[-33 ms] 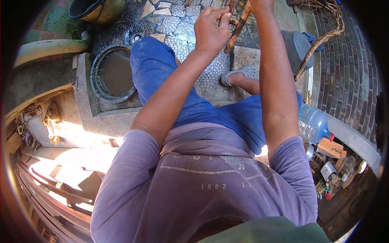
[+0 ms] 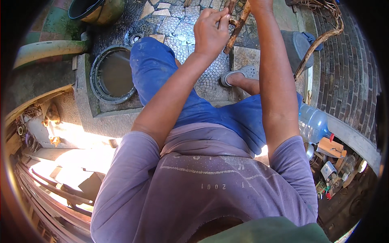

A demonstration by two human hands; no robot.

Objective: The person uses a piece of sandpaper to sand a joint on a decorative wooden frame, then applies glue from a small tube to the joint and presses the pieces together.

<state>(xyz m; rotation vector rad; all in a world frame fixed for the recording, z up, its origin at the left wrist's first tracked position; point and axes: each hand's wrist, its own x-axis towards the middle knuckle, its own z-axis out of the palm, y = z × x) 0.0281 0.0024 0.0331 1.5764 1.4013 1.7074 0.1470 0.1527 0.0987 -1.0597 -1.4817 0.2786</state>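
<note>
My left hand (image 2: 211,32) is at the top centre, its fingers closed on a brown wooden branch (image 2: 237,33) with a short side stub. The branch forks into two stems that run up past the top edge. My right hand (image 2: 261,5) lies against the right stem at the upper rim. Its fingers are cut off by the frame, so their grip is hidden.
A round tub of murky water (image 2: 115,75) is set beside my left knee. A bucket (image 2: 95,11) stands far left. On the right are a grey lidded bin (image 2: 298,48), a curved branch (image 2: 320,40) and a clear water jug (image 2: 313,123). Wet patterned tiles (image 2: 210,81) cover the floor.
Almost nothing differs. The branch and my left hand have shifted very slightly.
</note>
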